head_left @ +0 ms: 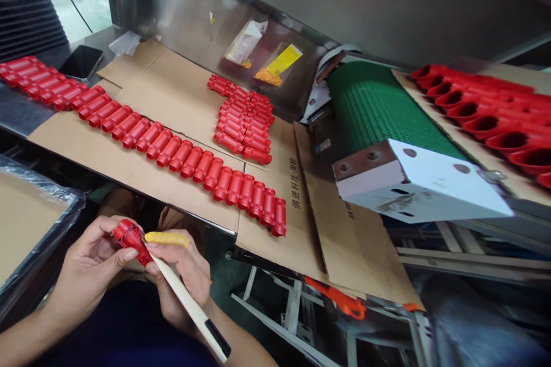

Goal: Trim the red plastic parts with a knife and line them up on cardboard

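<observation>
My left hand (pixel 92 261) is closed around one end of a short red plastic tubular part (pixel 133 238), held in the air in front of my body. Between the fingers of my right hand (pixel 187 272) is a long, slim cream-handled tool (pixel 185 295) with a black butt end. Its working end meets the red part and is hidden there, so its kind does not show. A yellow finger cot (pixel 167 238) covers the right index finger. The right fingers also touch the red part's lower end.
A long row of similar red parts (pixel 181 155) lies across cardboard (pixel 215 212) on the metal bench. More are grouped in a block (pixel 243 120). At right are a green conveyor belt (pixel 379 106) and further red tubes (pixel 486 120). A phone (pixel 81 63) lies at left.
</observation>
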{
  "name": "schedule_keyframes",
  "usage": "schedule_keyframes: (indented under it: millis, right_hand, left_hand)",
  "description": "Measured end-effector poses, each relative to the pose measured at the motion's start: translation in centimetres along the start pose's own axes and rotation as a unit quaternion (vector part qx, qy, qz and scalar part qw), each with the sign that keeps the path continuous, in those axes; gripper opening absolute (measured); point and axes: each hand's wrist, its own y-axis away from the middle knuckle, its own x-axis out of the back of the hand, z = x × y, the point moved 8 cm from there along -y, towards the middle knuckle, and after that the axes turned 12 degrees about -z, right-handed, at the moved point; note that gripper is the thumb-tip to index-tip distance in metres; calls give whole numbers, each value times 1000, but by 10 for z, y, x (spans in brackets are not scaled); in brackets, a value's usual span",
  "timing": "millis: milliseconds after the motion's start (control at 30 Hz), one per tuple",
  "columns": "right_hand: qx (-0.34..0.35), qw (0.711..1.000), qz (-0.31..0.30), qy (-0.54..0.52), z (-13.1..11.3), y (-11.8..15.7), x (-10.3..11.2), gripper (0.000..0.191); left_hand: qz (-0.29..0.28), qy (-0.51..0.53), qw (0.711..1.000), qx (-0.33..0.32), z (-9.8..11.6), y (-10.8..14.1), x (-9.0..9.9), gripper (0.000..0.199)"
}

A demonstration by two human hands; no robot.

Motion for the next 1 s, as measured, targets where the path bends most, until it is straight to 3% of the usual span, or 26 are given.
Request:
schedule_keyframes:
  millis: [233, 333, 400, 467, 567, 667, 767, 867, 1000]
  right_hand:
    - [-12, 999, -41, 13, 2, -4, -1, 18]
    - [21, 997, -76, 21, -1, -6, -3, 18]
    - [4, 998, -56, -24, 4, -5, 6, 17]
    - [-61, 990, -8, -125, 18, -4, 20, 22]
    - [-179, 957, 17, -226, 41, -2, 29, 30]
    - [-317, 918, -48, -232, 60, 0, 18, 36]
    - [-421, 848, -105, -303, 73, 9, -5, 45]
    - [-453, 801, -113, -374, 76, 16, -21, 54]
    - [-456, 796, -99, -386, 77, 20, -25, 59]
  left_hand:
    - [12, -12, 1000, 11, -3, 0, 1, 15]
    - [16, 3, 999, 30, -10, 1, 4, 16]
    - [17, 41, 998, 52, -14, 2, 4, 21]
    - [14, 98, 991, 89, -18, 2, 2, 31]
    - [6, 181, 969, 166, -21, 4, -8, 42]
    - [-9, 201, 951, 233, -21, 7, -15, 40]
    - [-19, 197, 937, 288, -22, 11, -17, 45]
    - [1, 212, 926, 313, -18, 14, -13, 52]
    - [6, 206, 924, 321, -17, 12, -6, 50]
